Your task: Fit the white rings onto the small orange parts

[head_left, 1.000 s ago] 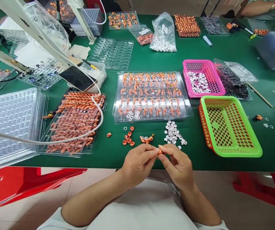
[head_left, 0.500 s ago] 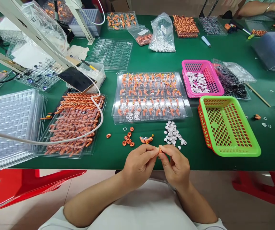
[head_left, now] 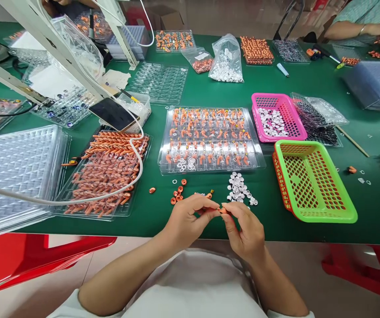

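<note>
Left hand (head_left: 190, 221) and right hand (head_left: 244, 229) fingers pinch one small orange part (head_left: 222, 210) together, just below the white washers (head_left: 239, 191) on the bench (head_left: 209, 90).

Green table (head_left: 209, 88). Orange part (head_left: 222, 210) pinched between fingertips. Orange rings (head_left: 177, 194) and white rings (head_left: 239, 189) loose nearby. Clear tray (head_left: 259, 161) filled with orange and white pieces. Pink basket (head_left: 292, 115), white parts inside. Lime-green basket (head_left: 338, 216), red-edged, lattice-patterned. Black phone (head_left: 113, 114). Red stools (head_left: 27, 260).
</note>
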{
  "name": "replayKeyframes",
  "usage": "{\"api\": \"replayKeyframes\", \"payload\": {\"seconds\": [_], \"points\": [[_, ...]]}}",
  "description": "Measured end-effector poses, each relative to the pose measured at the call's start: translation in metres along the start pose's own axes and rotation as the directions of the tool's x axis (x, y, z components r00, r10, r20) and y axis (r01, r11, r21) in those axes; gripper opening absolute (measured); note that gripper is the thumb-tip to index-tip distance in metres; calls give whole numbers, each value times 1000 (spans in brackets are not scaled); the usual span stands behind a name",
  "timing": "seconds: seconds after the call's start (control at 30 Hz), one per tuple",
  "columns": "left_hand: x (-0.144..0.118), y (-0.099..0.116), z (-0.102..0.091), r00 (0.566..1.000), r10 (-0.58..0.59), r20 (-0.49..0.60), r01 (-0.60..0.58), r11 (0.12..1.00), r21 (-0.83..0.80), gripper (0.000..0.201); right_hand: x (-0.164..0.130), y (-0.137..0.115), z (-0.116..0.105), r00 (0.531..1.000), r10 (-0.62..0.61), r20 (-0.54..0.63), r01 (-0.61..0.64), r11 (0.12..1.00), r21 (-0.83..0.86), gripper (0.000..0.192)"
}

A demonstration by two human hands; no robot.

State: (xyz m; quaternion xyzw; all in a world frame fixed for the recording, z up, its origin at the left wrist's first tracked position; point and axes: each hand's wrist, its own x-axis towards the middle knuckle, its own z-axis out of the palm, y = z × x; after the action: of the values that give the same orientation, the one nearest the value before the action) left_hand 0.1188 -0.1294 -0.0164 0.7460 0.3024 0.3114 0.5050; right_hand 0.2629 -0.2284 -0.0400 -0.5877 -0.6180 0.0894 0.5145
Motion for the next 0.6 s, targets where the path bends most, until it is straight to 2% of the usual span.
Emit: {"api": "replayKeyframes", "payload": {"seconds": [0.07, 0.13, 0.23, 0.3, 0.33, 0.47, 0.6], "points": [[0, 0, 0, 995, -84, 52, 87, 994, -63, 6, 0, 2, -1, 999, -38, 14, 38, 999, -27, 39], [1, -1, -1, 969, -199, 149, 223, 960, -167, 9, 1, 4, -2, 997, -71, 29, 72, 996, -58, 40], [5, -1, -4, 870, -363, 333, 470, 813, -344, 15, 1, 6, -2, 991, -130, 44, 134, 985, -106, 41], [8, -2, -6, 811, -404, 423, 570, 708, -416, 20, 1, 8, -2, 986, -155, 62, 161, 979, -123, 44], [9, -3, -6, 795, -410, 447, 594, 673, -440, 22, 1, 9, -3, 985, -158, 75, 166, 978, -122, 46], [11, -8, -3, 781, -447, 436, 622, 617, -482, 20, 0, 11, -3, 983, -144, 112, 153, 986, -71, 56], [11, -9, 3, 759, -515, 398, 649, 551, -524, 18, -1, 11, -3, 988, -81, 130, 79, 997, 14, 56]]}}
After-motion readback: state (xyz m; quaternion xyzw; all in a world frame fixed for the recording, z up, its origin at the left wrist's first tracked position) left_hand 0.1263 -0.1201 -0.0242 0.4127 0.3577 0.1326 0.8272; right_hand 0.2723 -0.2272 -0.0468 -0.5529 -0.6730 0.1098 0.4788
